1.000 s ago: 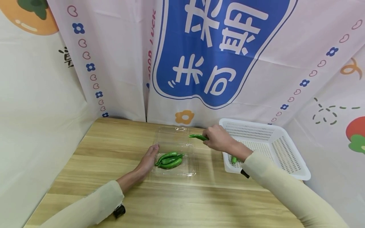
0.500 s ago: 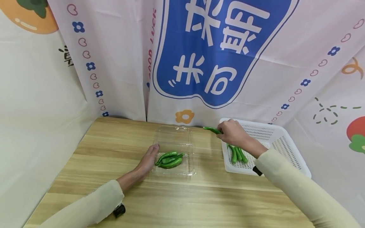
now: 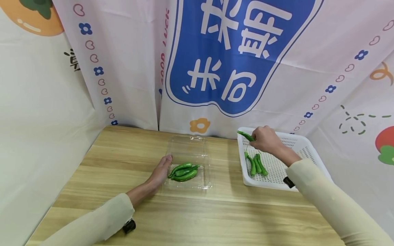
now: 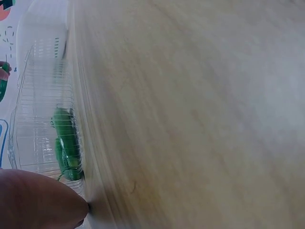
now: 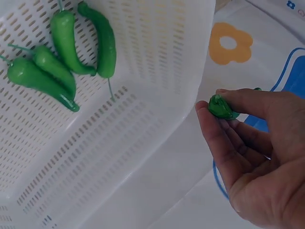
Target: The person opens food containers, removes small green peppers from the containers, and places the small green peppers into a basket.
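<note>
My right hand [image 3: 267, 139] pinches a green chili pepper [image 3: 246, 135] between thumb and fingers, above the left part of the white basket [image 3: 320, 171]. In the right wrist view the held pepper [image 5: 221, 107] points end-on to the camera. Several more green peppers [image 3: 258, 165] lie on the basket floor. A clear plastic clamshell box [image 3: 204, 177] stands at mid-table with its lid [image 3: 187, 145] folded back. Inside the box, green peppers [image 3: 184, 172] lie side by side toward the left. My left hand [image 3: 160, 172] rests against the box's left side, thumb near the hinge.
The wooden table [image 3: 200, 218] runs back to a printed cloth [image 3: 138, 68]. Side cloths [image 3: 46, 119] enclose it left and right. The basket stands at the back right, near the right cloth.
My right hand has moved right with the pepper, from beside the box to over the basket, uncovering the peppers in the basket. My left hand and the box have stayed put.
</note>
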The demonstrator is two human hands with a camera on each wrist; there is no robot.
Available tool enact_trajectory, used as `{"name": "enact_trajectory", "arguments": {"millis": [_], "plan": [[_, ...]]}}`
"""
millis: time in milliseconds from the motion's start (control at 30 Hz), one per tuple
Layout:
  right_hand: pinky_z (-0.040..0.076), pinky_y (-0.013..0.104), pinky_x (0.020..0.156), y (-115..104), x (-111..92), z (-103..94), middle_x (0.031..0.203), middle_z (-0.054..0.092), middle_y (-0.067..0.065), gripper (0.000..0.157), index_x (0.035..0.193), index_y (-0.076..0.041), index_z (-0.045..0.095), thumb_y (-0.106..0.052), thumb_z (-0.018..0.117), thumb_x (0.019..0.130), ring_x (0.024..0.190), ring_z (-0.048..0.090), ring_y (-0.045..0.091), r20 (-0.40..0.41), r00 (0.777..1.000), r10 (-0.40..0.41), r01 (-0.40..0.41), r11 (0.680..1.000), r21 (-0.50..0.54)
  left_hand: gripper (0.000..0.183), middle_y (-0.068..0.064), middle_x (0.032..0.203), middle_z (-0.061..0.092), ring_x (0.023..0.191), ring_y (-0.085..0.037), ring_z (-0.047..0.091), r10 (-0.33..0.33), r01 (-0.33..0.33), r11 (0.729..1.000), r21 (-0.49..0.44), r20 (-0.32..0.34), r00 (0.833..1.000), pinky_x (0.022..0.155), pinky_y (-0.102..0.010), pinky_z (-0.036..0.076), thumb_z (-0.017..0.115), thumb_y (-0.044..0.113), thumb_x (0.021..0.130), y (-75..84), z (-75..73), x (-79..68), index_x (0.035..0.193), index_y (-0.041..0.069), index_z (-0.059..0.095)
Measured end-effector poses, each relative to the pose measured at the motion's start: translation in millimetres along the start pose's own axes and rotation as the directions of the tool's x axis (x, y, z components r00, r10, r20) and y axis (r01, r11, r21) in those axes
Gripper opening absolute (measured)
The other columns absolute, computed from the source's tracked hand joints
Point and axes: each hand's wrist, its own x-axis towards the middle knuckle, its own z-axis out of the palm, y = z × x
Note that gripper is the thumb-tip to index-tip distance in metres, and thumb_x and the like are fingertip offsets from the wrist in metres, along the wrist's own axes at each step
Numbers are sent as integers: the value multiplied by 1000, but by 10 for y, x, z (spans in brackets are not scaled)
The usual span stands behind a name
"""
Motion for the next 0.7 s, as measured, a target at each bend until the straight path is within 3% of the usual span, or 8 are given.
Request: {"name": "enact_trajectory", "arguments": {"millis": [367, 700], "plan": [[33, 27, 50, 362, -60, 7, 46, 44, -5, 35, 57, -10, 63, -9, 79, 88, 44, 34, 9, 25, 997, 78, -78, 997, 18, 64, -21, 176, 13, 162, -41, 2, -4, 4, 1000, -3, 13, 1000, 131, -60, 4, 23, 45, 117, 0, 1, 2, 168, 6, 18], [42, 26, 51, 621, -82, 43, 52, 60, 1, 26, 64, -4, 70, -9, 79, 87, 47, 51, 13, 82, 982, 169, -173, 984, 42, 64, -21, 176, 11, 162, -42, 1, -2, 2, 1000, -6, 16, 1000, 131, -60, 3, 23, 44, 117, 18, 2, -11, 168, 5, 17]]}}
